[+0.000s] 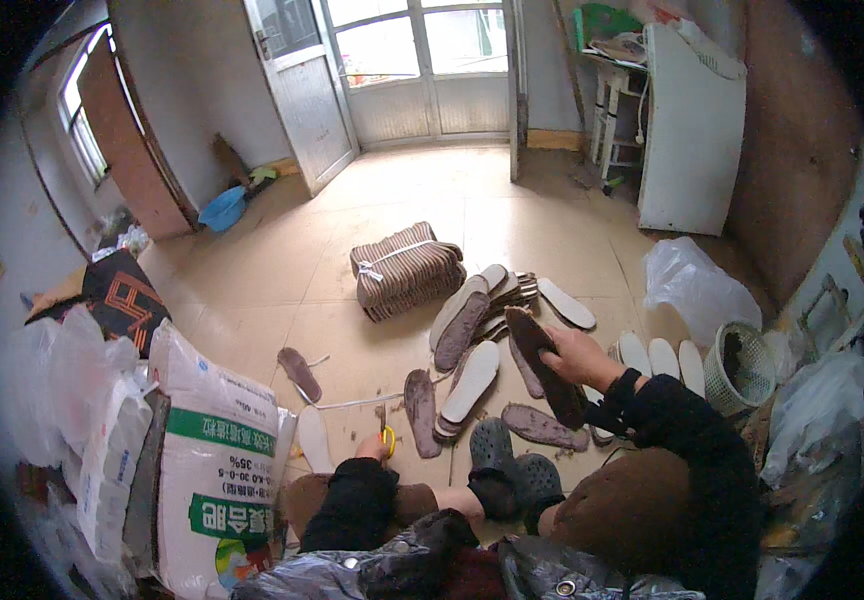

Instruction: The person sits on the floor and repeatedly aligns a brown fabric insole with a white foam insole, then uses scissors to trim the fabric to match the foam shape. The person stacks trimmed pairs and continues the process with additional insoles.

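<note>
My right hand (579, 357) grips a long dark brown fuzzy insole (542, 372), tilted above the floor with the thumb across it. Low on the left, my left hand (370, 448) is closed on yellow-handled scissors (389, 441), blades pointing away from me. Between my hands lie loose insoles: a brown fuzzy one (420, 410), a pale one (472, 380) on top of others, and another brown one (544, 427). Farther off sits a bundle of striped insoles (407, 270) tied with white string. A small brown insole (299, 372) lies at the left beside a white strip (372, 403).
A printed white sack (217, 440) stands close on my left, near a dark box (117, 295). To the right are a mesh basket (740, 365), a clear plastic bag (697, 280) and several pale insoles (663, 358). My grey clogs (492, 447) rest on the floor. Farther away is a blue basin (223, 209).
</note>
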Tool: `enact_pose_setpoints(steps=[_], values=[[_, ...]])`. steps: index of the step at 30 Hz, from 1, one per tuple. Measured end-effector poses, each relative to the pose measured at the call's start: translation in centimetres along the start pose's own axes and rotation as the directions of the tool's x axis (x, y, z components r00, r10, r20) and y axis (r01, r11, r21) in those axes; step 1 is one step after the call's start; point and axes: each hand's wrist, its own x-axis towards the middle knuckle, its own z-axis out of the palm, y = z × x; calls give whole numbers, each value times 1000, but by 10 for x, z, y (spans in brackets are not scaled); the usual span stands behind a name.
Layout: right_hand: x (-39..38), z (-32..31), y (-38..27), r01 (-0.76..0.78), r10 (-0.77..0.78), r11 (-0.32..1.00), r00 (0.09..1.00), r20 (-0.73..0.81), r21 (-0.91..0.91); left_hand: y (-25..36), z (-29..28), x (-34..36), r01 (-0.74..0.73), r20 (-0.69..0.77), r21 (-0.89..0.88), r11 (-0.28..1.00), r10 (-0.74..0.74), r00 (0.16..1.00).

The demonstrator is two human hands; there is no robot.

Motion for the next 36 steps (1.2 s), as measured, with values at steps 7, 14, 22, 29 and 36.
enact_pose_setpoints(steps=[7, 14, 22, 29, 36], values=[[18, -10, -60, 41, -27, 989, 995, 101, -143, 106, -87, -142, -249, -156, -437, 864, 200, 967], [20, -13, -98, 246, -176, 887, 962, 208, -391, 169, -141, -248, -690, -530, 103, 716, 627, 571], [16, -10, -107, 380, -280, 759, 923, 262, -528, 191, -129, -256, -580, -428, 173, 796, 591, 684], [16, -7, -107, 427, -348, 665, 903, 251, -613, 197, -121, -253, -563, -455, 256, 786, 612, 647], [17, -4, -100, 446, -415, 608, 884, 216, -656, 200, -123, -250, -531, -347, 118, 839, 536, 770]])
